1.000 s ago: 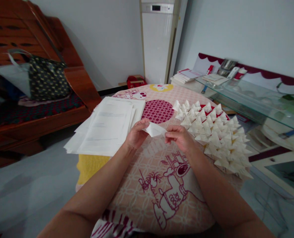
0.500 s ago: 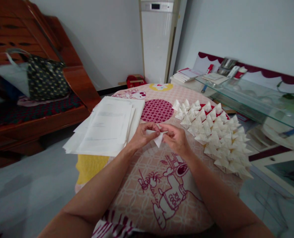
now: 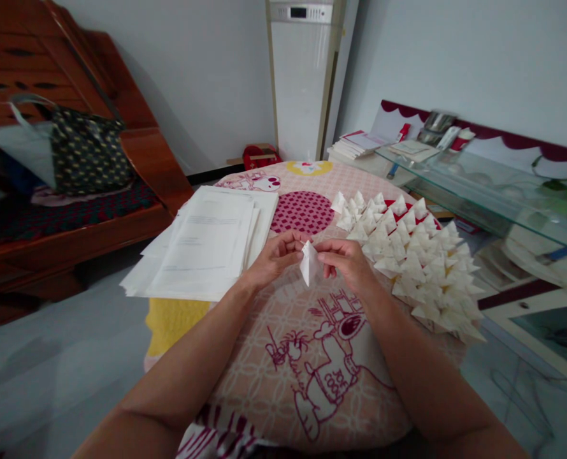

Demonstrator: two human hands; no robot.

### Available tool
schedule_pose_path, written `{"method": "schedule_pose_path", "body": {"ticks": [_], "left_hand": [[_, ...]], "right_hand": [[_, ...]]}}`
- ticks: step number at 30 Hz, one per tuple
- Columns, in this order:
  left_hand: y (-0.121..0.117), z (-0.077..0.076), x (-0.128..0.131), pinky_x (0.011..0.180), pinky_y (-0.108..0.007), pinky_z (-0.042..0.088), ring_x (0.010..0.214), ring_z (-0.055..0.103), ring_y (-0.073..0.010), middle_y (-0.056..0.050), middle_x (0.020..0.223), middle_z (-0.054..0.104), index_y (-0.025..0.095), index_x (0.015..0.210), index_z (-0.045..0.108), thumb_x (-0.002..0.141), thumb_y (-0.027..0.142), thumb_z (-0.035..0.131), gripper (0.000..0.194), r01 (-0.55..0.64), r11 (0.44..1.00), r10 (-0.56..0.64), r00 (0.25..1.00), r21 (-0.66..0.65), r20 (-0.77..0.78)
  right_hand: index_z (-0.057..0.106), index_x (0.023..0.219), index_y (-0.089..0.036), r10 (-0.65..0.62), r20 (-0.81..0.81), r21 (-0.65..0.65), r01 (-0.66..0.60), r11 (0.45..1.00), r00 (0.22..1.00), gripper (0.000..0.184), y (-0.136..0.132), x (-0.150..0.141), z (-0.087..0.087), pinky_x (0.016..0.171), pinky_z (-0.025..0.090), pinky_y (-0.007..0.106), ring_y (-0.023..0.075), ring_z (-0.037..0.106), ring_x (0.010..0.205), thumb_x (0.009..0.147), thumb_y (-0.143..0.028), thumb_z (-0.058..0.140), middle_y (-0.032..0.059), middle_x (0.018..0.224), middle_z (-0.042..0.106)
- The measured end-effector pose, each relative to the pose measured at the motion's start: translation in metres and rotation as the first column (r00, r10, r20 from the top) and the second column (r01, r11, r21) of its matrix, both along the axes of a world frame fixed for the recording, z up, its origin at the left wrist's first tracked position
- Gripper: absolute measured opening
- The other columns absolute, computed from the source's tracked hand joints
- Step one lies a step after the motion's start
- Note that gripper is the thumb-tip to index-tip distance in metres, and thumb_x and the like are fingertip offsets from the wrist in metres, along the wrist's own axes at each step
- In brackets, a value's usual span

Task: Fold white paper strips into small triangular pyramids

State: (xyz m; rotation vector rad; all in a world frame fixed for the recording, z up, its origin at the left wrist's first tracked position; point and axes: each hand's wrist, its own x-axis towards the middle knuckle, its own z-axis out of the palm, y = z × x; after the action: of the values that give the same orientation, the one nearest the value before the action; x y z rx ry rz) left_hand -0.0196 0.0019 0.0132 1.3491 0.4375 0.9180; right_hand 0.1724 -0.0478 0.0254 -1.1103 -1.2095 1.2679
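Note:
Between my two hands is a small folded piece of white paper (image 3: 308, 264), a narrow diamond with its point hanging down. My left hand (image 3: 281, 254) pinches it from the left, thumb and fingers closed at its edge. From the other side my right hand (image 3: 343, 256) grips it between thumb and forefinger, the other fingers curled beneath. To the right stand rows of pointed folded paper pieces (image 3: 410, 261), packed close together on the cloth. A stack of printed white sheets (image 3: 207, 242) lies to the left of my hands.
A patterned pink tablecloth (image 3: 283, 357) covers the round table. On the right stands a glass-topped cabinet (image 3: 494, 197) carrying booklets, metal tins and a red cup. At the left is a wooden bench (image 3: 154, 166) with bags on it. A tall white air conditioner (image 3: 300, 83) fills the corner.
The folded paper has turned from a flat, wide triangle between my fingers to an upright narrow diamond. My fingers have shifted to its sides; the rows and the stack look the same.

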Motion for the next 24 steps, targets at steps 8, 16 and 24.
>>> {"method": "schedule_pose_path", "body": {"ticks": [8,16,24], "left_hand": [[-0.002,-0.004,0.005,0.071,-0.024,0.046,0.081,0.061,-0.013,-0.004,0.091,0.066,0.015,0.104,0.062,0.077,0.029,0.084,0.037,0.003,0.997,0.0,1.0,0.083,-0.026],[-0.009,0.003,0.007,0.071,-0.025,0.046,0.079,0.059,-0.0122,-0.003,0.089,0.064,0.015,0.098,0.06,0.083,0.034,0.078,0.03,-0.131,0.933,0.184,0.974,0.335,-0.133],[-0.014,0.005,0.006,0.065,-0.023,0.042,0.068,0.052,-0.0099,0.002,0.075,0.057,0.016,0.082,0.058,0.088,0.028,0.063,0.015,-0.202,0.849,0.343,0.913,0.488,-0.22]], "right_hand": [[0.067,0.073,-0.018,0.046,-0.068,-0.06,-0.05,0.997,0.997,0.017,-0.001,0.001,0.003,0.031,0.03,0.018,0.0106,0.056,0.037,0.068,-0.032,0.075,-0.0031,0.05,0.062],[0.066,0.077,-0.017,0.09,-0.11,-0.055,-0.096,0.994,0.99,0.02,0.0,0.0,-0.001,0.034,0.042,0.019,0.0139,0.064,0.043,0.071,-0.034,0.075,-0.0001,0.057,0.068],[0.067,0.074,-0.017,0.019,-0.105,-0.081,-0.028,0.996,0.994,0.028,-0.002,-0.004,0.0,0.034,0.042,0.019,0.0138,0.063,0.041,0.069,-0.042,0.079,-0.0002,0.054,0.067]]}}
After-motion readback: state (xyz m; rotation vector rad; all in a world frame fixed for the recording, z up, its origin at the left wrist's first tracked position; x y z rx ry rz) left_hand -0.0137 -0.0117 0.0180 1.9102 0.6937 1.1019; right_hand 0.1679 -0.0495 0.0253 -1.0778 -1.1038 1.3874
